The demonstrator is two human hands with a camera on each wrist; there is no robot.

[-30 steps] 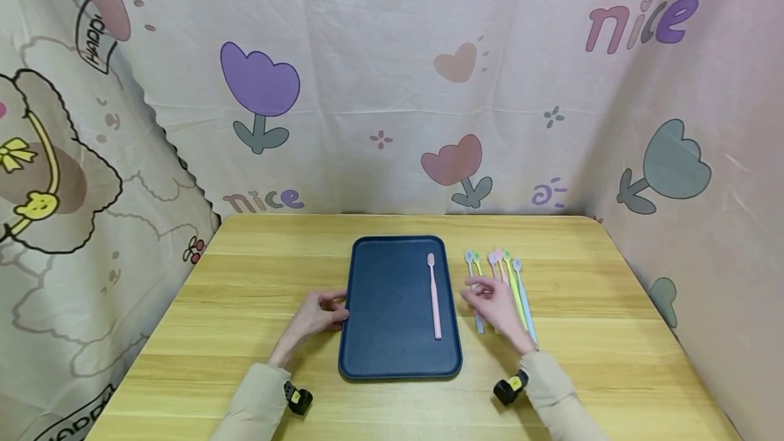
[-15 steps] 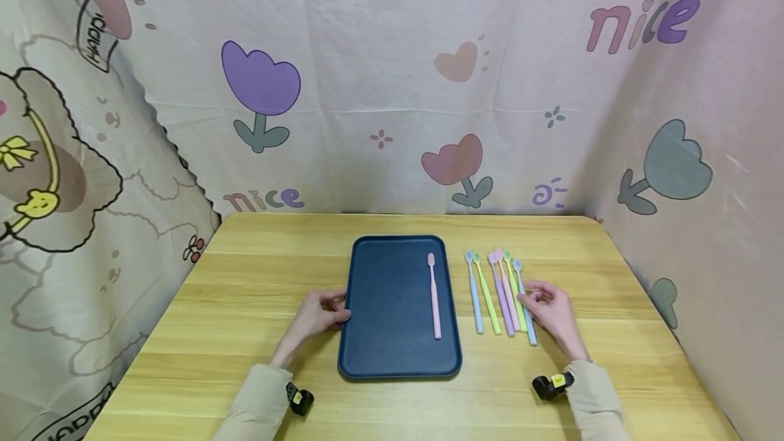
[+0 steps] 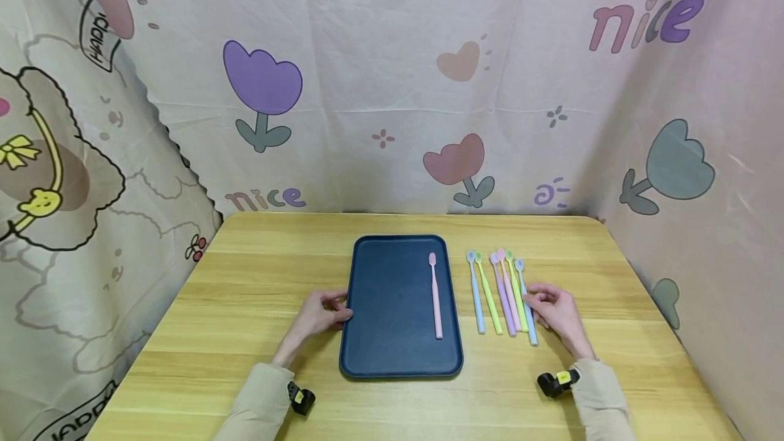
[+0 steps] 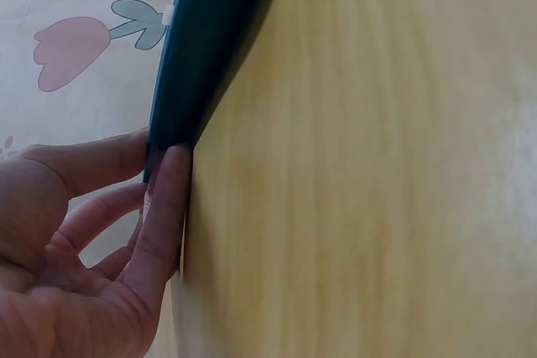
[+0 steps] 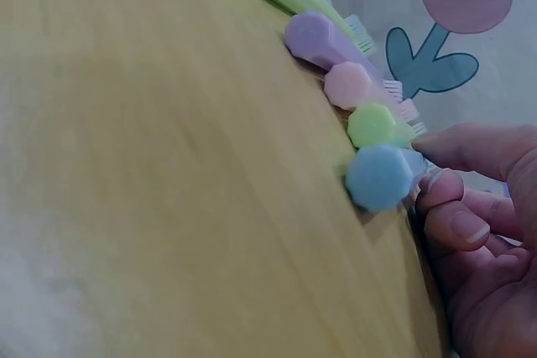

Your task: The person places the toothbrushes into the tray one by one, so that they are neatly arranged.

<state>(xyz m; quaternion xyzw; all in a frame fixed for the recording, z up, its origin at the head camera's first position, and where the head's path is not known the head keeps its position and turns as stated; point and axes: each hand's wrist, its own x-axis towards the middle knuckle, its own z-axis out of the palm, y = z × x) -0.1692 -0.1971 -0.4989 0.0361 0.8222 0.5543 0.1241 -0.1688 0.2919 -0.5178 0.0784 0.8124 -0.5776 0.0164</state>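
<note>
A dark blue tray [image 3: 392,305] lies on the table with one pink toothbrush [image 3: 436,298] along its right side. My left hand [image 3: 318,312] holds the tray's left edge between thumb and fingers; the left wrist view shows the rim [image 4: 201,64] running into that grip. To the right, my right hand [image 3: 559,312] pinches the outermost blue toothbrush [image 5: 377,178] by its handle with thumb and forefinger. That brush lies on the table at the end of a row, close beside a green toothbrush [image 5: 372,126], a pink one [image 5: 346,85] and a purple one [image 5: 315,39].
Between tray and purple brush lie another blue toothbrush [image 3: 476,298] and another green one [image 3: 488,298], heads pointing to the far side. The wooden table [image 3: 257,250] ends at a patterned cloth [image 3: 367,73] behind and at both sides.
My right hand has moved right, from over the row of toothbrushes to the outermost blue one, where its fingertips have closed on the handle. The left hand has stayed at the tray.
</note>
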